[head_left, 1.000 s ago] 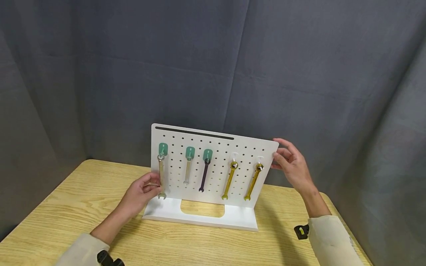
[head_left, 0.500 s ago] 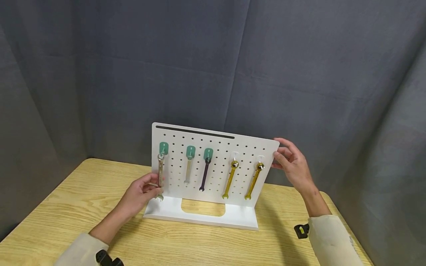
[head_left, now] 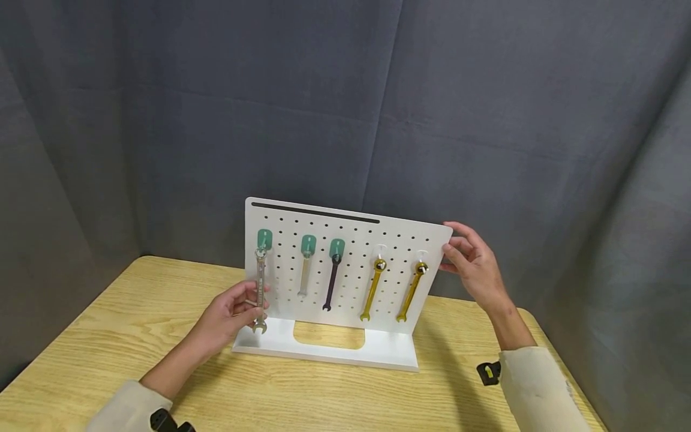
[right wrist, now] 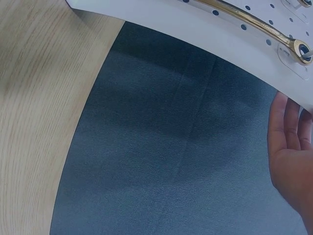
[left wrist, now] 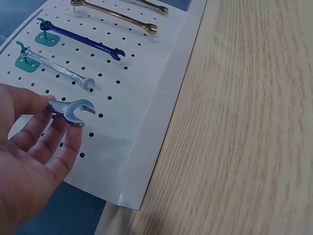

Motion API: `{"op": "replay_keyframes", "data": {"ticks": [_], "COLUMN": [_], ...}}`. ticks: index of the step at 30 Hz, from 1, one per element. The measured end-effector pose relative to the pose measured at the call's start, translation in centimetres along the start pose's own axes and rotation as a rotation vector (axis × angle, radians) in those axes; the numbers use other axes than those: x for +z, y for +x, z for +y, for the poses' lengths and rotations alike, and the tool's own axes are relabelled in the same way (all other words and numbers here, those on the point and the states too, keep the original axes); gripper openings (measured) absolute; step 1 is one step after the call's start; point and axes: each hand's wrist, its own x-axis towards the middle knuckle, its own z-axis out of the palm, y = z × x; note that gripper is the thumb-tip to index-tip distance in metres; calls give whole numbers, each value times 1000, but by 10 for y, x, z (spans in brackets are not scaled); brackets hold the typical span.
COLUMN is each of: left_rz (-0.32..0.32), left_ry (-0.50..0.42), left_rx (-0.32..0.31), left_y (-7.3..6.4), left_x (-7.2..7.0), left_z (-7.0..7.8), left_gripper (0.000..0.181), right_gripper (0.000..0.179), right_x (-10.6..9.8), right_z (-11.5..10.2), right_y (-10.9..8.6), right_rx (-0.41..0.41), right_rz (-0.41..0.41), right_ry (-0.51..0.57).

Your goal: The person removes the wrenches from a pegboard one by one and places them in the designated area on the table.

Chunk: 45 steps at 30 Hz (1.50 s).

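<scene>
The white pegboard (head_left: 348,288) stands upright on its base. At its left side my left hand (head_left: 221,318) pinches the lower shaft of a silver combination wrench (head_left: 261,279) between thumb and fingers. That wrench's ring end is at a green hook (head_left: 264,239), while its open end (left wrist: 76,111) tilts out from the board. My right hand (head_left: 475,270) holds the board's upper right edge, thumb in front and fingers behind; the right wrist view shows fingers (right wrist: 292,125) partly hidden by the board.
Other wrenches hang on hooks: a smaller silver wrench (head_left: 305,277), a purple wrench (head_left: 332,283) and two gold wrenches (head_left: 372,291). The base has a cut-out at its middle. Under it lies a wooden table (head_left: 324,396); a grey curtain (head_left: 324,108) hangs behind.
The silver wrench's lower end has come down and outward from the board in my left hand. My right hand keeps its hold on the board's edge.
</scene>
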Motion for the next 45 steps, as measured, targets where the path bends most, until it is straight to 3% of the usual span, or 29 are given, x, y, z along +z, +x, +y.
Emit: {"op": "replay_keyframes", "data": {"ticks": [15, 31, 45], "left_rz": [-34, -43, -36], "left_ry": [-52, -38, -59], "left_rx": [94, 67, 64], "left_y": [-2, -5, -5], "left_x": [1, -8, -5], "left_z": [4, 13, 26], "left_gripper": [43, 42, 43], "right_gripper": [49, 48, 48], "right_x": [1, 0, 0], "right_z": [-3, -2, -3], "right_y": [0, 0, 0], "right_rx": [-3, 8, 16], "right_rz": [4, 6, 10], "right_ry": [21, 7, 5]}}
